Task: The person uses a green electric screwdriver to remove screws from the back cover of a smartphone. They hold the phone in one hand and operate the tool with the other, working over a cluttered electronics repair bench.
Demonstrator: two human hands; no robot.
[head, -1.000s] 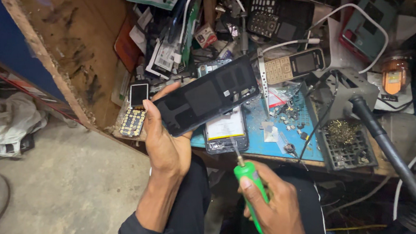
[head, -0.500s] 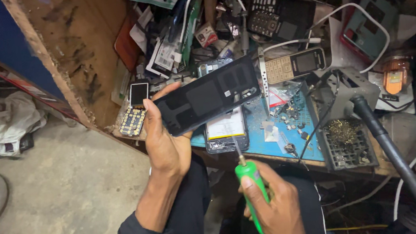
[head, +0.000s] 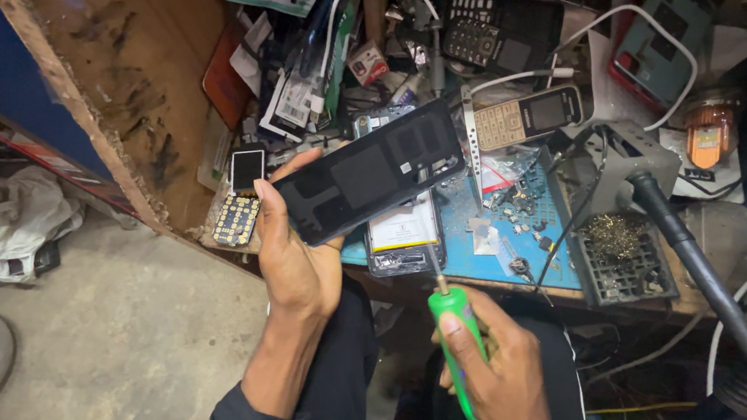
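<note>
My left hand [head: 293, 261] grips a black phone back cover [head: 370, 170] by its lower left end and holds it tilted above the bench. Under the cover lies an opened phone [head: 404, 234] with its battery showing, on a blue work mat [head: 518, 234]. My right hand [head: 498, 378] is wrapped around a green-handled screwdriver [head: 458, 341]. Its metal tip points up at the lower edge of the opened phone.
Small screws and parts [head: 520, 212] are scattered on the mat. A keypad phone [head: 531, 118], a bare keypad board with screen [head: 241, 203], white cables [head: 643, 20], a black hose [head: 707, 273] and a brass-wool tray [head: 617, 253] crowd the bench. Concrete floor [head: 118, 346] lies at the left.
The screwdriver in my right hand has risen slightly toward the opened phone. The left hand with the cover has barely moved.
</note>
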